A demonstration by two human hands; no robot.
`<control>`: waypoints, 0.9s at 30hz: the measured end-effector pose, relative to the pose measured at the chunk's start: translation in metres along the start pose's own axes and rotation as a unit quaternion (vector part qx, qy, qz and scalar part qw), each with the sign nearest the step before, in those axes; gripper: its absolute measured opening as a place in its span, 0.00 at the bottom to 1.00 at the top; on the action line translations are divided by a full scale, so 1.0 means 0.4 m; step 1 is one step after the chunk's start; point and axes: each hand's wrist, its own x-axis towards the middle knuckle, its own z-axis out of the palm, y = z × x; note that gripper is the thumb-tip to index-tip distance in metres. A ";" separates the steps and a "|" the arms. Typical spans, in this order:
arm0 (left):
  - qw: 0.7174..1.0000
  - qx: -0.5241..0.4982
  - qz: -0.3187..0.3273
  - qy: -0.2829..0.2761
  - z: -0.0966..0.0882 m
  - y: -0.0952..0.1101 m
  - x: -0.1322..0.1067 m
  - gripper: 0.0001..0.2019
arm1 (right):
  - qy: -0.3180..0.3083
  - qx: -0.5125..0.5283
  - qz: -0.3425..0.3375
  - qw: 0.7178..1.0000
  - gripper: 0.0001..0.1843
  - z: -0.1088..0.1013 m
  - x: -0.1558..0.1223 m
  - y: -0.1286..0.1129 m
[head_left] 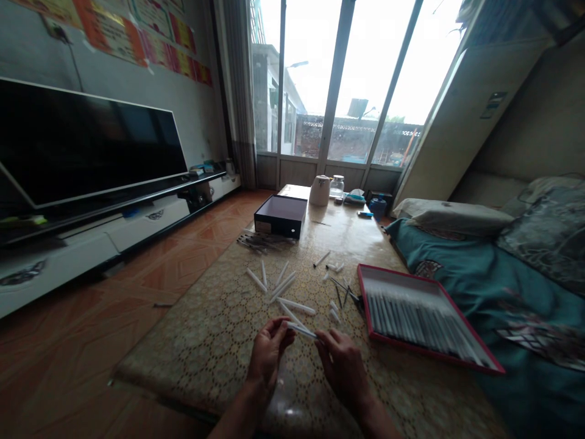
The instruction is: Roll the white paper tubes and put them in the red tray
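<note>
My left hand (pixel 267 352) and my right hand (pixel 343 366) meet low over the table, fingers pinched on the two ends of one white pen barrel (pixel 301 330). Just beyond them several loose white pen barrels (pixel 280 286) lie scattered on the patterned tabletop (pixel 214 341). Small white caps (pixel 334 314) and thin dark refills (pixel 342 291) lie to the right of those. A red-rimmed tray (pixel 411 308) at the right holds a row of assembled pens.
A dark open box (pixel 280 215) stands farther back with a bundle of dark refills (pixel 262 242) in front. A white kettle (pixel 319 190) and a jar (pixel 337 186) sit at the far end. A teal couch (pixel 484 286) runs along the right, a TV (pixel 86 146) on the left.
</note>
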 end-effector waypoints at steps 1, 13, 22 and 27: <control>1.000 0.021 0.004 -0.013 -0.001 0.005 -0.001 0.15 | 0.000 -0.002 0.000 1.000 0.11 0.003 -0.001 0.003; 0.726 0.550 0.216 -0.351 -0.054 0.109 0.062 0.11 | -0.023 -0.074 -0.108 0.991 0.08 -0.019 -0.001 0.045; 0.659 0.601 0.284 -0.354 -0.043 0.066 0.043 0.10 | -0.100 0.069 0.003 0.993 0.11 -0.017 -0.015 0.073; 0.613 0.619 0.324 -0.369 -0.029 0.082 0.030 0.11 | -0.162 0.232 0.071 0.957 0.17 -0.039 -0.003 0.086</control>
